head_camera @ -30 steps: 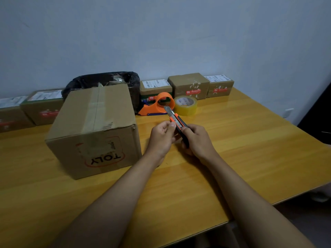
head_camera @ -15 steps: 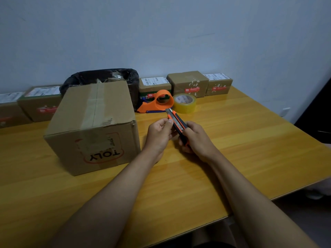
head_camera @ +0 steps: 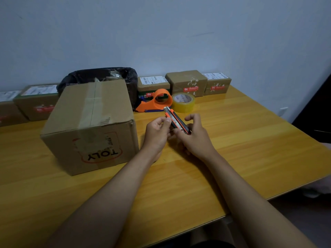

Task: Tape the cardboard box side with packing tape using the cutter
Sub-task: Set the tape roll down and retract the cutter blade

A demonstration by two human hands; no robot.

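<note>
**Both hands on the cutter, box waiting at the left**

Where the two bare forearms reach in from the near edge of the yellow wooden table (head_camera: 250, 158), they meet at an orange and black cutter (head_camera: 176, 120) held just above the tabletop. The right hand (head_camera: 195, 138) carries the cutter's rear end in its curled lower fingers, while its index finger is lifted off and bent in the air above the handle. The left hand (head_camera: 157, 134) closes on the cutter from the other side, thumb pressed on the orange edge about halfway along. The cutter points away from the person and a little to the left, its metal tip free of both hands.

Just left of the left hand stands the large cardboard box (head_camera: 89, 126), resting on the table and not touched by either hand. An old strip of tape runs across its top and down the near face, over a red-outlined label printed "TOLY" upside down.

Beyond the cutter's tip lies an orange tape dispenser (head_camera: 155, 102), and just beside it on the right a roll of clear packing tape (head_camera: 183, 102) lies flat.

Farther back, a bin lined with a black bag (head_camera: 100, 77) stands behind the big box, and a row of small brown parcels (head_camera: 187, 83) with shipping labels lines the foot of the pale wall (head_camera: 161, 33).
</note>
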